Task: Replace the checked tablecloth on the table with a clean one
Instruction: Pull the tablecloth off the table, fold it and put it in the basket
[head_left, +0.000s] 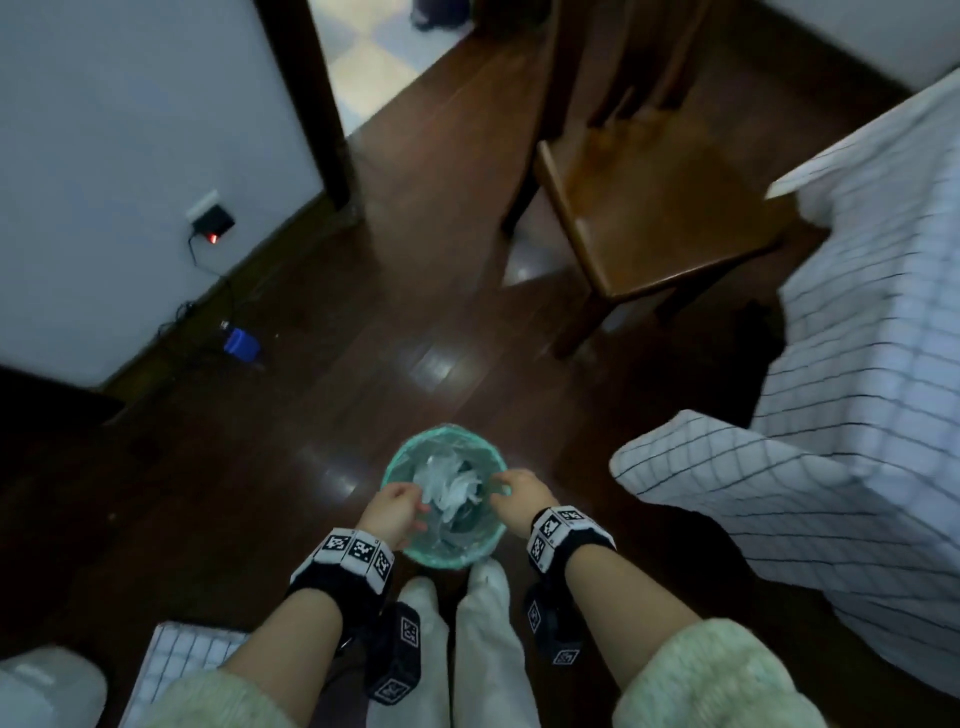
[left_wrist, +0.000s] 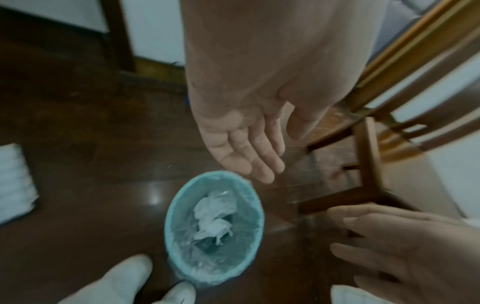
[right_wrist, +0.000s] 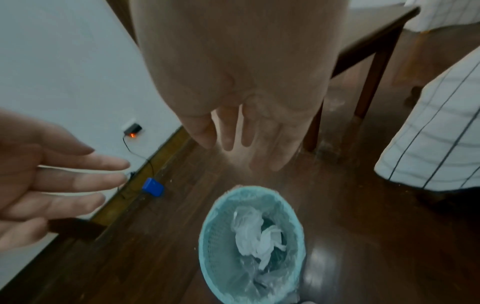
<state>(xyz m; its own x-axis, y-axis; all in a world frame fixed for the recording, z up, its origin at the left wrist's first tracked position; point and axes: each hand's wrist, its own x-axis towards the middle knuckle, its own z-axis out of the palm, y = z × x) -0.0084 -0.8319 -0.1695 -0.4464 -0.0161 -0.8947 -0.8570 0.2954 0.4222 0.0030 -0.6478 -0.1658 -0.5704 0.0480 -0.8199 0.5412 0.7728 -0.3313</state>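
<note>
Dark brown polished wooden floorboards are filling the room, catching pale reflections. Nearest, the person's pale slippered feet are standing just behind a round turquoise mesh wastebasket lined with clear plastic, with crumpled white paper lying inside. Above its rim the left hand and the right hand are hovering apart, fingers spread loosely and holding nothing. To the right, the white checked tablecloth with thin dark lines is hanging over the table edge, one corner sagging near the basket. Behind the basket a brown wooden chair is standing beside the cloth. Further left, a small blue box is lying by the skirting, under a black plug with a red light on the white wall. Beyond, a doorway is opening onto pale checkered tiles.
</note>
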